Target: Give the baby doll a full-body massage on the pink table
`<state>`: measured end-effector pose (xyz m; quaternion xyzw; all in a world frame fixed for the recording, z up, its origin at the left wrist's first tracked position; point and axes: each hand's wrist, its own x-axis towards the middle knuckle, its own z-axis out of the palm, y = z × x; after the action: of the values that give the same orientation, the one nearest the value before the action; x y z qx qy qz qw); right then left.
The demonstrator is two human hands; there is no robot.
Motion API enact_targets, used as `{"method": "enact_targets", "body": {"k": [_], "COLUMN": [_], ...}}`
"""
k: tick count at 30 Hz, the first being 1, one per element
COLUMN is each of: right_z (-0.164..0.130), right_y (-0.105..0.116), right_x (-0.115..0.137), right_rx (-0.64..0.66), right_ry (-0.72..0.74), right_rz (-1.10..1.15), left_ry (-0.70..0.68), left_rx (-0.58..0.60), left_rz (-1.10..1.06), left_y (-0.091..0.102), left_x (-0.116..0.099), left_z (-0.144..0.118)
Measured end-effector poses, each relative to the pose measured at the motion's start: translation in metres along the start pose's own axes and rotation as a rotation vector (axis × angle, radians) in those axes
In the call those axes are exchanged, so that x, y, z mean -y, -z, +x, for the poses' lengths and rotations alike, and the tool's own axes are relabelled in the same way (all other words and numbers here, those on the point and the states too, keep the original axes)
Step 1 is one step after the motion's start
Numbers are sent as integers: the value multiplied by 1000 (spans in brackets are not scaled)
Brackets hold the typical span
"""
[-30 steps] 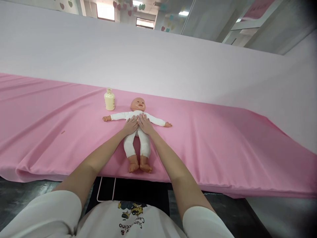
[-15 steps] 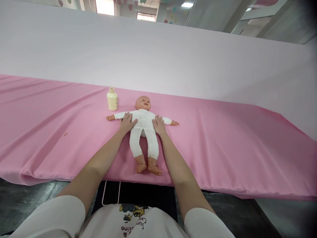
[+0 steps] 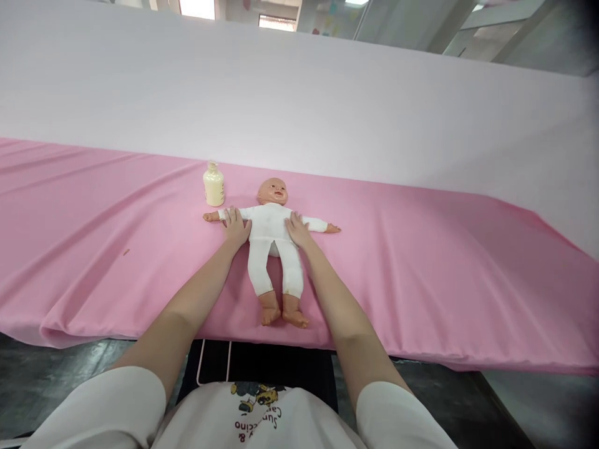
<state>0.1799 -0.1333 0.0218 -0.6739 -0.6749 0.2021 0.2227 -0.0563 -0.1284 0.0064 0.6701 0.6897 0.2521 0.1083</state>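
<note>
A baby doll in a white bodysuit lies on its back on the pink cloth, arms spread, bare feet toward me. My left hand rests flat on the doll's upper arm at its shoulder, on the left side of the picture. My right hand lies flat on the other shoulder and sleeve. Both hands have fingers extended and grip nothing. A cream pump bottle stands upright just beyond the doll's arm, left of its head.
The pink cloth covers a long table whose front edge runs just past the doll's feet. A pale lilac cloth wall rises behind. Dark floor lies below the table edge.
My hands slid apart from the middle of the doll's belly out to its shoulders and upper arms. The doll and bottle stayed in place.
</note>
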Motion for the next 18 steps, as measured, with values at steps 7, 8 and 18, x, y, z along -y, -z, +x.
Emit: {"method": "enact_targets", "body": {"k": [7, 8, 18], "right_z": [-59, -72, -139], "right_y": [-7, -6, 15], "right_x": [50, 51, 19], "right_rx": [244, 259, 252], "right_ry": [486, 556, 415], "right_rz": [-159, -165, 400], "left_ry": [-173, -180, -89], "left_rx": [19, 6, -30], "left_rz": [74, 57, -238], "left_y": [-5, -6, 0], "left_x": [-5, -6, -11], "left_z": [-6, -7, -6]}}
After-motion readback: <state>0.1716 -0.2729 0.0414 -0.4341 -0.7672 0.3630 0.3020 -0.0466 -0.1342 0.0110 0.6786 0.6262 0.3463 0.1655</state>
